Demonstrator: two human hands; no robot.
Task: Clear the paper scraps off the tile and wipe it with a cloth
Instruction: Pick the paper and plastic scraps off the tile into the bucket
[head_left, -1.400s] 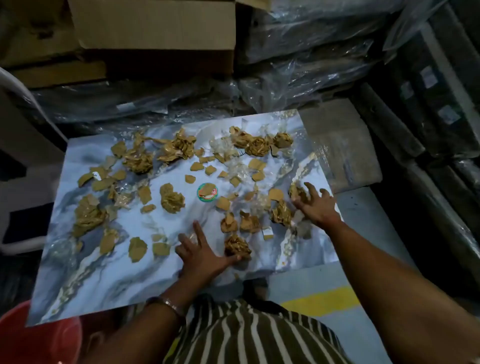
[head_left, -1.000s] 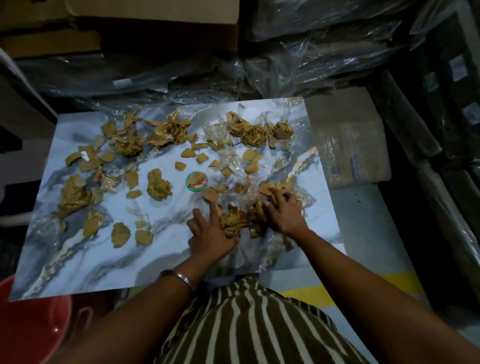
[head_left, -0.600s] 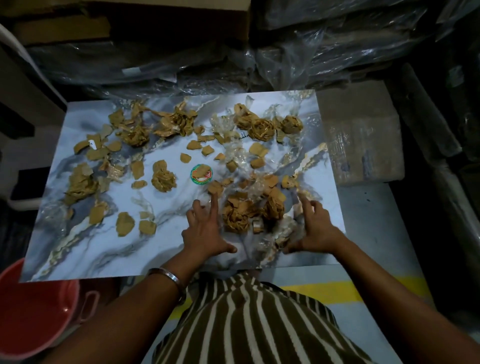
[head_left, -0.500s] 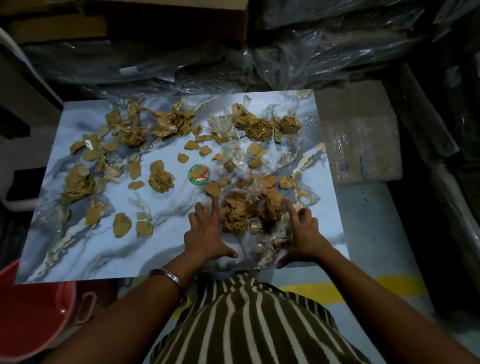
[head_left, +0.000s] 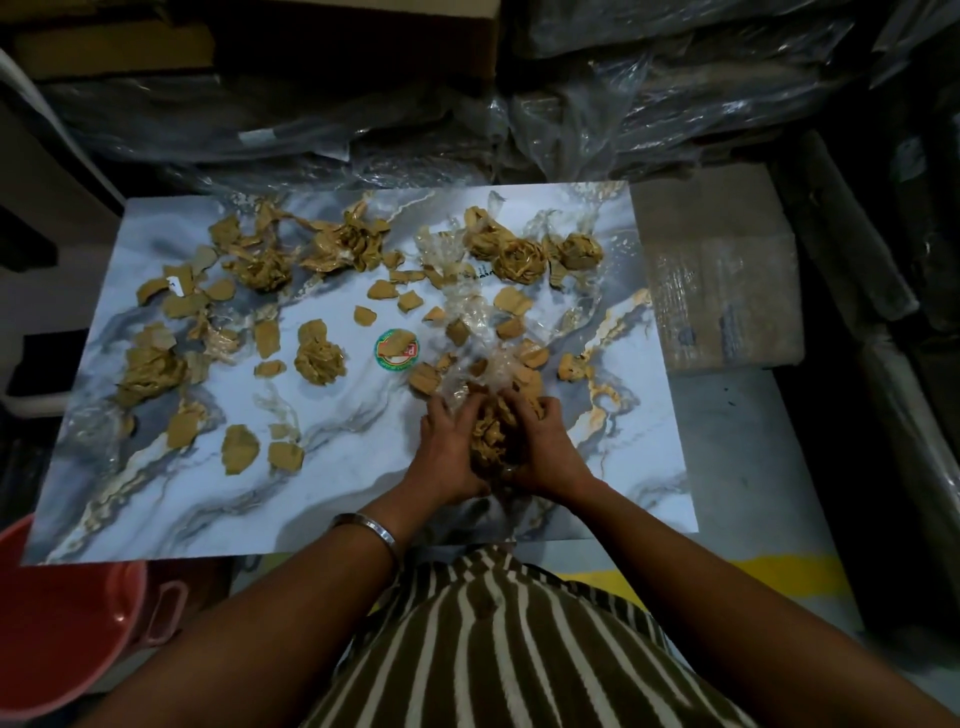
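The left hand (head_left: 448, 451) and right hand (head_left: 540, 448) cup one bundle of scraps (head_left: 491, 439) low and right of centre on the tile (head_left: 218, 506), so clearing has barely begun (most scraps remain, no cloth visible).
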